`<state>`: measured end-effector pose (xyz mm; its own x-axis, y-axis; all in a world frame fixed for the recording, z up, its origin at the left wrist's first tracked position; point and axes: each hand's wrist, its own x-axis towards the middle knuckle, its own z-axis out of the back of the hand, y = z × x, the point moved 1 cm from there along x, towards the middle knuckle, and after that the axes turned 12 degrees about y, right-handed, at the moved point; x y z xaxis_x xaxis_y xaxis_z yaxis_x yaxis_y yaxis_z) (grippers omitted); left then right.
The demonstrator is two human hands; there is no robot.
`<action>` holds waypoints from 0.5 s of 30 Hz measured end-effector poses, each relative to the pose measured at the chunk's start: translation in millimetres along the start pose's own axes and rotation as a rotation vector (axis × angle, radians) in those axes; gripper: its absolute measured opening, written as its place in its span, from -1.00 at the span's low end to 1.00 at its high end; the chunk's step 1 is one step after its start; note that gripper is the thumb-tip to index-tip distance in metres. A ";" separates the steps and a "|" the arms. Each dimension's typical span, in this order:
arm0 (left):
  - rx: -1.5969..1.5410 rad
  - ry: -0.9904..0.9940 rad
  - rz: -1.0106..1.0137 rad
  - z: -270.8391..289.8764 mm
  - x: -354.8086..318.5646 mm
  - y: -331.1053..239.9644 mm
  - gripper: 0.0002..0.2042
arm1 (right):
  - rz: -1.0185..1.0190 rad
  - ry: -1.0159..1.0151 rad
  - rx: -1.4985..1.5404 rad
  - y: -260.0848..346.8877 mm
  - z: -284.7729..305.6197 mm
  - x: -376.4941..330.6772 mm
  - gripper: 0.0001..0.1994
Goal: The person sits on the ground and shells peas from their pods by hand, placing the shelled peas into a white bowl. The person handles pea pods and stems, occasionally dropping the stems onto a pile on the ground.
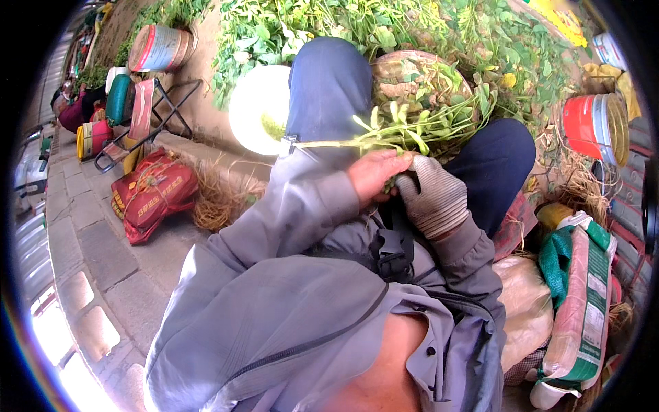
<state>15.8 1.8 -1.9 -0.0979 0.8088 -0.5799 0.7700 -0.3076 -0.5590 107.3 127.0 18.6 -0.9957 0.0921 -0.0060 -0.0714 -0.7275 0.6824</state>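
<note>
My bare left hand (pixel 377 176) and my right hand (pixel 435 197), in a grey-white knit glove, meet over my lap with fingers closed. A green soybean stalk (pixel 329 143) with plump pods and leaves lies across just beyond them, its thin end pointing left over my knee. The gloved fingers are against the stalk, though their grip on it is partly hidden. A little green, seemingly pods, shows beneath my left fingers. Left of my knee stands a white bucket (pixel 255 99) with some green in it. Between my knees a round container (pixel 405 56) holds leaves and stems.
Piled leafy plants (pixel 288 27) spread beyond my knees. A red bag (pixel 154 191), dry roots (pixel 216 202) and a folding stool (pixel 165 113) lie left. At right are a red-and-white bucket (pixel 583 127) and packed sacks (pixel 580 309). Another person (pixel 72 113) sits far left.
</note>
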 end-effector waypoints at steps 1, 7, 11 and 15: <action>0.025 0.008 -0.002 1.7 2.0 1.7 -0.66 | 0.014 -0.014 0.004 1.5 0.8 0.8 -0.82; 0.122 0.024 0.044 3.7 4.6 3.8 -0.65 | -0.008 0.001 -0.059 -7.0 -3.7 -4.2 -0.84; 0.058 0.090 -0.049 0.5 2.7 1.7 -0.62 | -0.006 -0.039 -0.091 1.5 3.9 -0.2 -0.86; 0.362 0.019 -0.077 10.6 5.9 11.7 -0.54 | 0.019 -0.048 -0.212 4.2 -1.3 1.2 -0.90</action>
<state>17.5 -2.4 -18.1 -0.1328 0.8444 -0.5190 0.4878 -0.4002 -0.7758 105.8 123.1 20.5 -0.9935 0.1052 0.0438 -0.0679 -0.8555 0.5133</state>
